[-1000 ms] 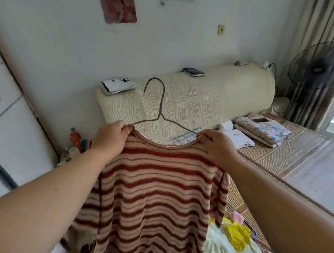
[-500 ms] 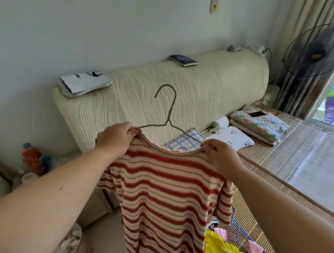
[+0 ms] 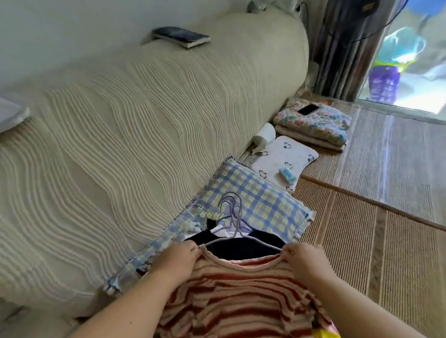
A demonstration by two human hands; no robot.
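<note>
At the foot of the headboard, on the bed's near edge, the sweater lies spread on its wire hanger, collar away from the person and striped body running back toward them; the hanger's long axis runs left to right, from one hand to the other, and its hook points forward over the checked pillow; other hooks are bunched in the same spot, so which hook belongs to which hanger is hard to tell; just beyond the fingertips, under the collar, shows a dark garment on its own hanger, and the sweater seems to rest on top of it; the left hand has its fingers curled at the left shoulder seam, pinching knit and wire end together; the right hand pinches the right shoulder likewise between thumb and fingers; neither hand is nearer than the other, each holding its own end, knuckles up, wrists low, forearms reaching in from the lower corners and converging on the collar; the woven mat stretches off to the right, well apart from the work; what the coming move likely turns on is squareness: the hanger's bar parallel to the one below and the hook over the bunched hooks, after which both pinches could let go at once.
</note>
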